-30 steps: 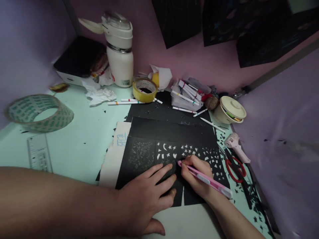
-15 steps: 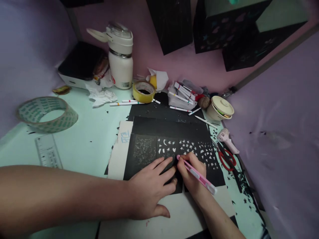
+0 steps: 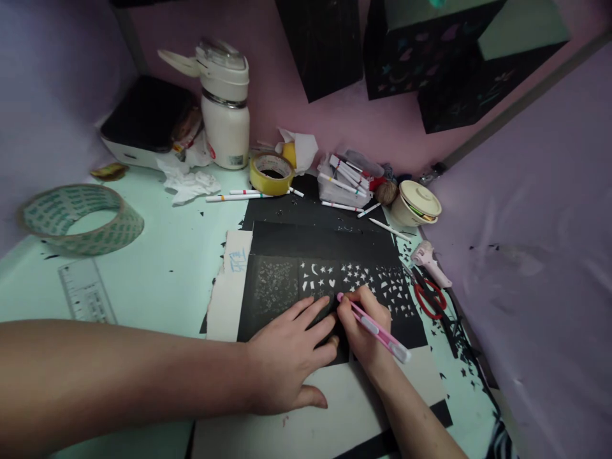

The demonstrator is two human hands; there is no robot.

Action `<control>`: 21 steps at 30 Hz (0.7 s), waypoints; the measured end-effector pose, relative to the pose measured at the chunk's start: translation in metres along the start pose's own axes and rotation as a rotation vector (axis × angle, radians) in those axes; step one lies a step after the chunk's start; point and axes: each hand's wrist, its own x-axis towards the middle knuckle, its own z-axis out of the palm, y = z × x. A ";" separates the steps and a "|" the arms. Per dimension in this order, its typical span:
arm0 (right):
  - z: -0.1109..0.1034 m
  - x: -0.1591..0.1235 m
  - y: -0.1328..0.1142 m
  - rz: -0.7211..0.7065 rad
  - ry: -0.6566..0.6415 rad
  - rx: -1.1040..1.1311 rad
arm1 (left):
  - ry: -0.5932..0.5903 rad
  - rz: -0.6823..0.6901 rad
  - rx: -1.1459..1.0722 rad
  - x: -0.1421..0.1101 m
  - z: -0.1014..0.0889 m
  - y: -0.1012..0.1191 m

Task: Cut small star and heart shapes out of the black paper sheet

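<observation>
Pink, slender pen (image 3: 375, 328) angles from the right hand (image 3: 366, 328).

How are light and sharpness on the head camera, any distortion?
Head view: dim, uneven light, with the black boxes murky up top; the big tape roll looks stretched near the left edge, likely lens distortion; the pink pen's tip can't be made out against the black paper.

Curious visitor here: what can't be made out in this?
All head view:
- Pink craft knife, tip: too small.
- Black paper, part: under the left hand.
- Ruler, near end: behind left forearm.
- Bowl, contents: mostly under its lid.
- Patterned black box: cut by top edge.
</observation>
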 end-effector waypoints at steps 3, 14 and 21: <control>0.001 0.000 0.000 0.010 0.003 0.017 | -0.008 -0.001 -0.006 0.000 0.000 0.000; 0.004 -0.007 -0.007 0.020 0.016 -0.038 | 0.009 0.001 -0.007 0.000 0.001 0.000; 0.004 -0.009 -0.011 0.064 0.024 -0.014 | 0.012 -0.007 -0.011 0.000 0.000 0.000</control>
